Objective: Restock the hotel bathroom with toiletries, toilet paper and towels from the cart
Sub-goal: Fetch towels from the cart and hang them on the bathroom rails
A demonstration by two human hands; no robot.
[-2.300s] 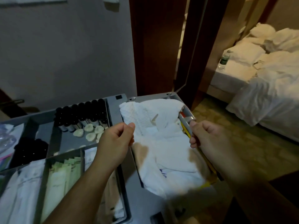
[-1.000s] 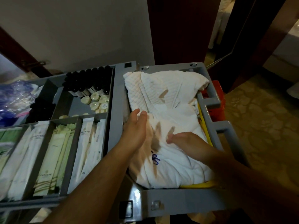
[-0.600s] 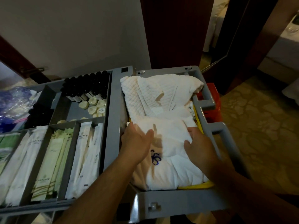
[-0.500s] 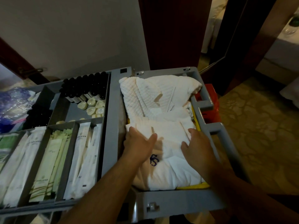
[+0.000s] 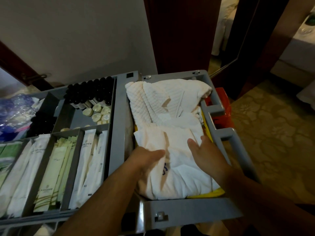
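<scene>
Both hands are lying on a folded white towel [image 5: 180, 171] (a small blue mark is showing on it between the wrists), which is sitting in the right-hand bin of the grey cart [image 5: 187, 213], toward the bin's near edge. The left hand [image 5: 146, 160] is resting on the towel's left side with its fingers stretched out straight and together, though it is slightly blurred. The right hand [image 5: 206, 154] is pressing flat on the towel's right side, fingers straight and thumb spread apart, just beside the bin's right rim. A quilted white cloth [image 5: 153, 99] is filling the bin's far end, touching the towel. In the cart's left half, black-capped bottles [image 5: 92, 92] are standing along the far edge with round soaps [image 5: 98, 113] just in front, and long paper packets [image 5: 92, 160] are lying in the near compartments.
</scene>
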